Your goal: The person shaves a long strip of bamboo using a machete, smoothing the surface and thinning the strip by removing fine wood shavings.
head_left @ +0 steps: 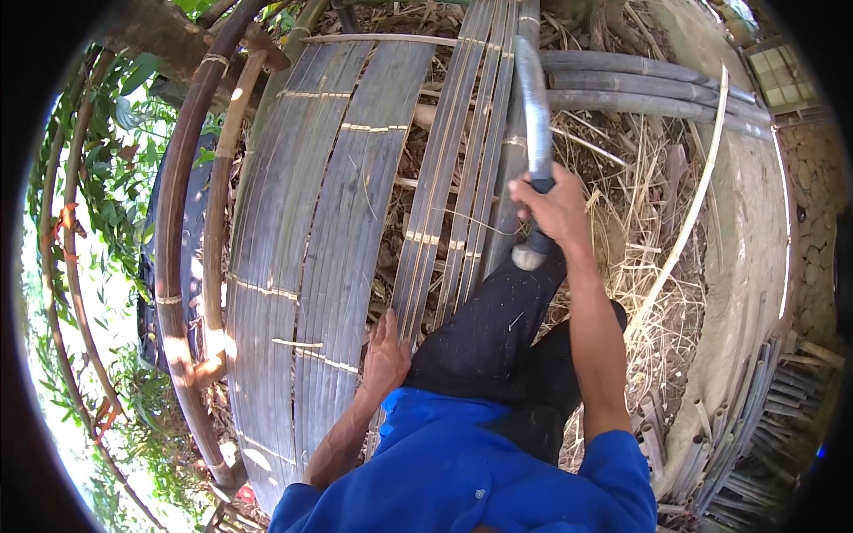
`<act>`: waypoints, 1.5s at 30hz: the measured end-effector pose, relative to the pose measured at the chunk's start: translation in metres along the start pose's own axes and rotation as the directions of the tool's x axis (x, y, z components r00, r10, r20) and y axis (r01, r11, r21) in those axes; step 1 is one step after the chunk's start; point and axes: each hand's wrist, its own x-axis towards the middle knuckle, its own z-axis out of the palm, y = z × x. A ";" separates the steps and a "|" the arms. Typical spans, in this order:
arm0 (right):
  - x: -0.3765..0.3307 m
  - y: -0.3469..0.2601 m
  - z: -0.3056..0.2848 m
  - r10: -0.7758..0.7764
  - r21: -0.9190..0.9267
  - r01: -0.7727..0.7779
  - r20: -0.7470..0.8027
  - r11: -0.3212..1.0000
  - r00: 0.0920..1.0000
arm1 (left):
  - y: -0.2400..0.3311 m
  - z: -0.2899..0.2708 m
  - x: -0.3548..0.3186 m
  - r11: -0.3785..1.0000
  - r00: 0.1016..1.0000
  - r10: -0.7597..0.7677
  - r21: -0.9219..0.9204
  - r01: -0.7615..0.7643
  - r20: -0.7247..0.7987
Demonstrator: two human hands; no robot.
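Observation:
My right hand (562, 211) is wrapped around the dark handle of a large machete (536, 111). Its broad, curved, silvery blade points away from me, and the handle's pale rounded end shows near my thigh. My left hand (386, 357) holds nothing; its fingers are stretched out against the near end of a bamboo slat (430, 209). Beneath that palm lies the edge of a wide panel of flattened bamboo (333, 240). Narrow slats run lengthwise between the panel and a thick bamboo pole (511, 169), which the machete's handle partly overlaps.
Three dark bamboo poles (640, 84) lie crosswise at the far right. Dry shavings and split strips (657, 204) litter the ground on my right, with a long pale strip (697, 200) leaning there. A curved bamboo railing (178, 204) borders the left. Bundled bamboo pieces (729, 435) lie at the lower right.

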 end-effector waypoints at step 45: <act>-0.289 0.122 -0.146 0.220 0.271 -0.093 -0.489 0.958 0.844 | 0.131 -0.184 0.188 0.667 0.889 -0.162 -0.617 0.418 0.429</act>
